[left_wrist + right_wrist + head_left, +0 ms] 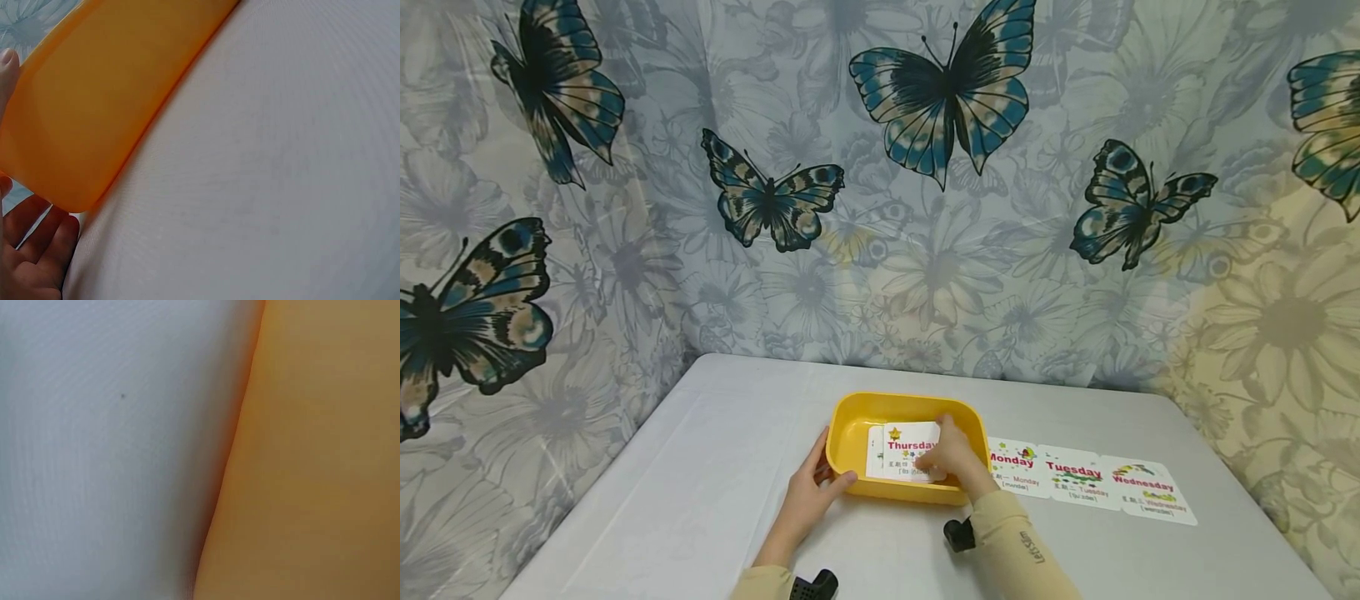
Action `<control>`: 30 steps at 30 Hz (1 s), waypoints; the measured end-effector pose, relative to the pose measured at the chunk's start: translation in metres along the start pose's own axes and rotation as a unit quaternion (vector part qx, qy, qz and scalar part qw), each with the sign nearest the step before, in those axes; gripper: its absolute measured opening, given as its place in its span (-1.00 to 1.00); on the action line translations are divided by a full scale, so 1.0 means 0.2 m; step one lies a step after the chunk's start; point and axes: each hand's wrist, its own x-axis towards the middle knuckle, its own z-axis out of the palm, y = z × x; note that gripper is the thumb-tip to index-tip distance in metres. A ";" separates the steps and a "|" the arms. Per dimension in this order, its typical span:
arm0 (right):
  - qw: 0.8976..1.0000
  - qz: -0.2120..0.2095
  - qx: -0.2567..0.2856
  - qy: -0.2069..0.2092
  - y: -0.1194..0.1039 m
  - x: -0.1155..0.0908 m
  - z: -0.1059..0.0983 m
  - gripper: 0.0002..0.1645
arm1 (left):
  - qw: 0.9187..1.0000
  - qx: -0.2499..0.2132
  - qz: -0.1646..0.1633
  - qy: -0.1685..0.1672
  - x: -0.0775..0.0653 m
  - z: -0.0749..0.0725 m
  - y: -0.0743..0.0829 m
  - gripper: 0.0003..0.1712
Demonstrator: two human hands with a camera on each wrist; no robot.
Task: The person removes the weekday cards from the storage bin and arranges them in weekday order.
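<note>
A yellow plastic tray (898, 492) sits on the white-covered table, its front wall filling much of the right wrist view. My left hand (808, 487) holds its left end, thumb near the front rim and fingers around the outer side. In the left wrist view those fingers (47, 240) show at the tray's corner. Inside the tray lies a white card printed "Thursday" (910, 458), overlapping another white card (874, 454) whose edge peeks out at left. My right hand (955, 454) reaches over the front rim and holds the Thursday card by its right side, thumb on its face.
To the tray's right, a slanting row of cards lies on the table (700, 467): Monday (1018, 471), Tuesday (1078, 479) and Wednesday (1153, 492). The tray overlaps Monday's left edge in the head view. Behind the table hangs a butterfly-patterned cloth (940, 275).
</note>
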 end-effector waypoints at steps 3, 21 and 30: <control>1.000 0.002 0.000 -0.001 0.00 0.00 0.00 0.04 | 1.000 0.001 0.001 -0.001 0.00 0.00 0.00 -0.02; 1.000 -0.006 0.005 0.017 -0.03 -0.03 -0.06 -0.21 | 1.000 -0.002 0.012 0.000 -0.01 0.00 0.01 -0.05; 0.998 -0.029 0.049 0.016 -0.06 -0.07 -0.11 -0.28 | 1.000 -0.003 0.007 0.000 -0.01 0.00 0.01 -0.04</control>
